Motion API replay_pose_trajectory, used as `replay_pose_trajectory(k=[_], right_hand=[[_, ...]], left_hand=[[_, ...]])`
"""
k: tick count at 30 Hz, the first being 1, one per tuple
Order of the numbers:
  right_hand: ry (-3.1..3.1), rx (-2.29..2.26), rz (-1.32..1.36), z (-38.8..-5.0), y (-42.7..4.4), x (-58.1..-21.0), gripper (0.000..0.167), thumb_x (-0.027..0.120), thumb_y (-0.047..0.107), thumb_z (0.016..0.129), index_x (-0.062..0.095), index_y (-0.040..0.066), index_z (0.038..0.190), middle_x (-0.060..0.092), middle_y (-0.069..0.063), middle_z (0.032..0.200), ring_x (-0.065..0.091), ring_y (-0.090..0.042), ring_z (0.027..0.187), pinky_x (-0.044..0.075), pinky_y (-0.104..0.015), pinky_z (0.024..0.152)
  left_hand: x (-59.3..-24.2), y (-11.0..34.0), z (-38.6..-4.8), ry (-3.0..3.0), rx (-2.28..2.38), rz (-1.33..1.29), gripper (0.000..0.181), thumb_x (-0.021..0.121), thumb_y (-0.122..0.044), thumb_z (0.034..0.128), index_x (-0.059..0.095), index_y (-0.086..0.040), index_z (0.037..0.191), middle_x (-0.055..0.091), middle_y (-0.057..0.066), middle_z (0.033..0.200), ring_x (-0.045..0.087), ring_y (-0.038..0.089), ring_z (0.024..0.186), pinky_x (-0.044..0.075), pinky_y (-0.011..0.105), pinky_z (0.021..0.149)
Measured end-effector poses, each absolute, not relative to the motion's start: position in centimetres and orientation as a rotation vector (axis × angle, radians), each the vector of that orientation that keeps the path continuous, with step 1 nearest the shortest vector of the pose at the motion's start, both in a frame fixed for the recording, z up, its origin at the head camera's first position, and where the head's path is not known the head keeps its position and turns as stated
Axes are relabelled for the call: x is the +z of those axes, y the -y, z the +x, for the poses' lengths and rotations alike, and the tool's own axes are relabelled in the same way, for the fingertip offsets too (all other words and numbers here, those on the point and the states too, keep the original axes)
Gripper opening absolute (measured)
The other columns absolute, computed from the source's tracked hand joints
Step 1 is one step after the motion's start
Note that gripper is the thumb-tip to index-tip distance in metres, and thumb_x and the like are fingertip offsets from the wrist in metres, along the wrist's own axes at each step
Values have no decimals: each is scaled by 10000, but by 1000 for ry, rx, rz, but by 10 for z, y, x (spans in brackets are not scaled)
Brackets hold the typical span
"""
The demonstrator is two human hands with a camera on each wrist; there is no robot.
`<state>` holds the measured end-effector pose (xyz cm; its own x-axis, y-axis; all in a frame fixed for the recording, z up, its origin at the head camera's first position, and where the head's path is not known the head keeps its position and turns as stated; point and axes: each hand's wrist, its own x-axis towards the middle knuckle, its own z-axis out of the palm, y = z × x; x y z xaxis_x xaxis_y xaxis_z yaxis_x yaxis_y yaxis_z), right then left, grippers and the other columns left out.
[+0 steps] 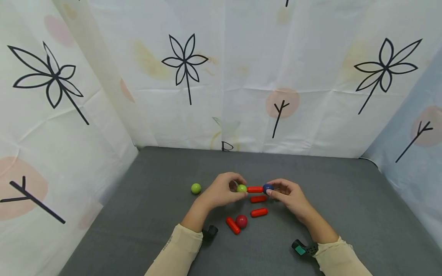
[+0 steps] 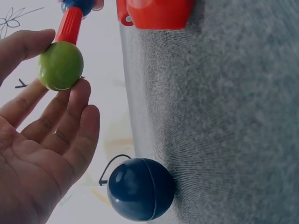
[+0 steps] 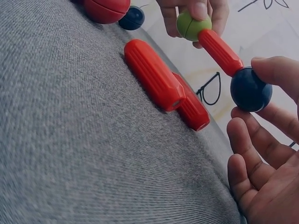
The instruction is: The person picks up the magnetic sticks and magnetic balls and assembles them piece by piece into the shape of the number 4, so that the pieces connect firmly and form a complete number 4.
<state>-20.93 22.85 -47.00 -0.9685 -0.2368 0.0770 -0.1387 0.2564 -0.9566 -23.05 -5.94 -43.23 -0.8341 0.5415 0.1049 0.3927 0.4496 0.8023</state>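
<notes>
A red rod (image 1: 254, 189) joins a green ball (image 1: 241, 188) at its left end to a dark blue ball (image 1: 268, 188) at its right. The left hand (image 1: 222, 190) pinches the green ball between thumb and fingers; in the left wrist view this hand (image 2: 51, 126) holds the ball (image 2: 61, 66) at the fingertips. The right hand (image 1: 291, 197) pinches the blue ball; the right wrist view shows its thumb and fingers (image 3: 266, 154) around the ball (image 3: 251, 89). The joined piece is held above the grey table, near two loose red rods (image 3: 154, 74).
A loose green ball (image 1: 195, 188) lies left of the left hand. Nearer the person are a red ball (image 1: 241, 221) and red rods (image 1: 233, 225), (image 1: 259, 212) on the table (image 1: 155, 230). Another blue ball (image 2: 141, 189) rests on it. Patterned cloth (image 1: 241, 76) hangs behind.
</notes>
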Motion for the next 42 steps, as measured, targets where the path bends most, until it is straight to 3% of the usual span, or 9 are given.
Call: replay_pose_trajectory(k=[9, 19, 30, 42], right_hand=[[-2402, -1840, -381, -206, -226, -467, 334, 756, 152, 1003, 692, -20, 1281, 695, -177, 1144, 711, -170, 895, 605, -292, 802], [-2381, -1852, -401, -205, -221, -465, 343, 755, 157, 1005, 689, -16, 1294, 695, -174, 1150, 725, -220, 915, 614, -307, 817], [-2384, -1850, -412, -203, -218, -463, 344, 763, 156, 998, 694, 8, 1301, 721, -92, 1116, 694, -261, 885, 570, -314, 742], [-2363, -1881, -448, -205, -219, -464, 391, 726, 138, 1023, 653, 3, 1382, 643, -257, 1321, 722, -220, 941, 613, -297, 829]], left_hand=[[-432, 56, -230, -2533, 1296, 840, 228, 793, -263, 964, 771, -154, 1163, 718, -48, 1120, 626, 176, 922, 553, 281, 770], [-433, 52, -229, -2517, 1244, 851, 209, 782, -287, 970, 784, -171, 1143, 711, -65, 1030, 621, 129, 882, 551, 256, 749], [-429, 49, -226, -2472, 1152, 820, 199, 751, -275, 995, 798, -174, 1159, 704, -91, 975, 598, 136, 795, 516, 251, 654], [-428, 53, -228, -2474, 1169, 821, 157, 715, -273, 1024, 774, -182, 1136, 701, -72, 984, 591, 117, 737, 518, 255, 643]])
